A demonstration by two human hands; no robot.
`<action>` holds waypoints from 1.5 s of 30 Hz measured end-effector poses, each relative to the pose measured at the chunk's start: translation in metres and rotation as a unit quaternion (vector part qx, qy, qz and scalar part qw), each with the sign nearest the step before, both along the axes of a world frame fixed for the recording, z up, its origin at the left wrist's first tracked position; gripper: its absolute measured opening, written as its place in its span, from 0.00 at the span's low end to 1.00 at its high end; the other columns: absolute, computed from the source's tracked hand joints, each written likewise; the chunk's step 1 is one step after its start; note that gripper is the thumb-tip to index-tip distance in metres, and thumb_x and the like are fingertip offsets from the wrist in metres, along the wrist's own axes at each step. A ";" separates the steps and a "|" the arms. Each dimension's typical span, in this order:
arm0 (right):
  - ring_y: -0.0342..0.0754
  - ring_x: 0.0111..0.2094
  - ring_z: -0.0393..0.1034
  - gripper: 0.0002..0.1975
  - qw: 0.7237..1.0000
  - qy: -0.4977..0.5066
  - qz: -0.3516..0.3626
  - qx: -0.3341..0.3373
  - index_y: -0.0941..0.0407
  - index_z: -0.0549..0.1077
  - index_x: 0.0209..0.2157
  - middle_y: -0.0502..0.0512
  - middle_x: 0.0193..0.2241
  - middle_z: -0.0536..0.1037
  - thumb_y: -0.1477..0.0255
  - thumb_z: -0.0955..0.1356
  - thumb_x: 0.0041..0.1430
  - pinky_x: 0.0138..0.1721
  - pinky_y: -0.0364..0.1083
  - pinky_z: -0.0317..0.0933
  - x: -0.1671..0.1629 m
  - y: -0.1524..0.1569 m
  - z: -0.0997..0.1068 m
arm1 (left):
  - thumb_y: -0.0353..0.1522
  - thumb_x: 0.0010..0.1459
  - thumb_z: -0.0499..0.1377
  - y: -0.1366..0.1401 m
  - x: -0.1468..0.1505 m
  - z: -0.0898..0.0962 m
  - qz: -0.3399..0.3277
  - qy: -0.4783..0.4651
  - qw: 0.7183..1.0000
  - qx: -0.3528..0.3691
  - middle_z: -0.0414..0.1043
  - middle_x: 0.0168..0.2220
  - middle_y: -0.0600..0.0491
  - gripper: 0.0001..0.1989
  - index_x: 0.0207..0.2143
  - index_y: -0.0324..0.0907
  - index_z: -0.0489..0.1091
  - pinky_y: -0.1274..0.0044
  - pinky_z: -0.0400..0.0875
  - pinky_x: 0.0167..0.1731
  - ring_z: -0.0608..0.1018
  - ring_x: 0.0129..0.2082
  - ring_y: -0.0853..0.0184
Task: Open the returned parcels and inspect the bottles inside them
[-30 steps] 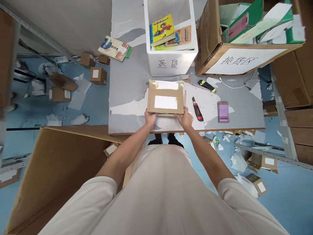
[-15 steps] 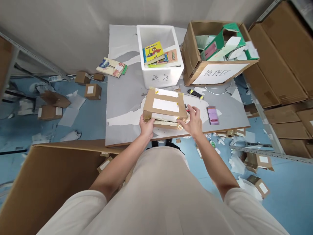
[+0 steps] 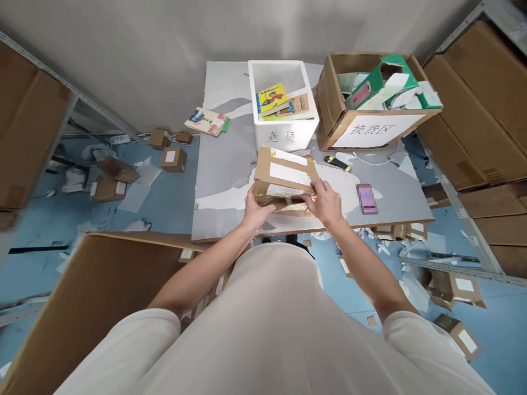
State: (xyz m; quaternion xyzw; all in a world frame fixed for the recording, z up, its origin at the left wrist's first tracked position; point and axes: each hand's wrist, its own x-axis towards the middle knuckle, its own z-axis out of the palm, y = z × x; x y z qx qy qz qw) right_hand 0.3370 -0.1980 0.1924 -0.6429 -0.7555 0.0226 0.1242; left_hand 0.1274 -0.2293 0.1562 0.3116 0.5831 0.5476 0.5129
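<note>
A flat brown cardboard parcel (image 3: 284, 174) with white labels is lifted at its near edge off the grey table (image 3: 230, 181), its near flap pulled open. My left hand (image 3: 256, 211) grips the near left corner. My right hand (image 3: 325, 203) holds the near right edge, fingers at the opened flap where white contents and yellowish tape show.
A white foam bin (image 3: 284, 131) with books stands behind the parcel, a labelled cardboard box (image 3: 370, 129) to its right. A yellow-black cutter (image 3: 336, 162) and a phone (image 3: 366, 197) lie on the table. Books (image 3: 206, 122) at far left. A large carton (image 3: 94, 296) stands by my left leg.
The parcel lay flat on the table a second ago; both hands have since raised its near edge and opened the flap. The red cutter is now hidden behind my right hand.
</note>
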 end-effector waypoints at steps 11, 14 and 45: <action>0.50 0.38 0.72 0.21 0.995 0.003 -0.001 0.098 0.56 0.72 0.49 0.61 0.45 0.76 0.56 0.64 0.62 0.29 0.44 0.59 -0.021 -0.027 0.008 | 0.31 0.39 0.70 0.006 0.004 0.021 0.104 -0.089 0.991 -0.012 0.69 0.52 0.49 0.37 0.53 0.48 0.59 0.70 0.72 0.49 0.74 0.51 0.63; 0.53 0.43 0.72 0.23 0.995 -0.024 -0.009 0.097 0.56 0.70 0.53 0.63 0.49 0.74 0.56 0.63 0.62 0.33 0.45 0.62 -0.014 -0.033 0.012 | 0.24 0.37 0.68 0.007 0.015 0.026 0.083 -0.106 0.990 -0.043 0.70 0.51 0.51 0.39 0.52 0.48 0.58 0.71 0.73 0.47 0.74 0.50 0.64; 0.56 0.33 0.74 0.39 0.925 0.173 -0.244 -0.234 0.59 0.41 0.70 0.61 0.37 0.78 0.74 0.59 0.58 0.31 0.52 0.68 0.196 -0.182 0.004 | 0.20 0.39 0.62 -0.009 0.201 0.022 -0.418 -0.093 0.901 -0.072 0.69 0.55 0.48 0.42 0.59 0.47 0.62 0.66 0.65 0.58 0.69 0.60 0.57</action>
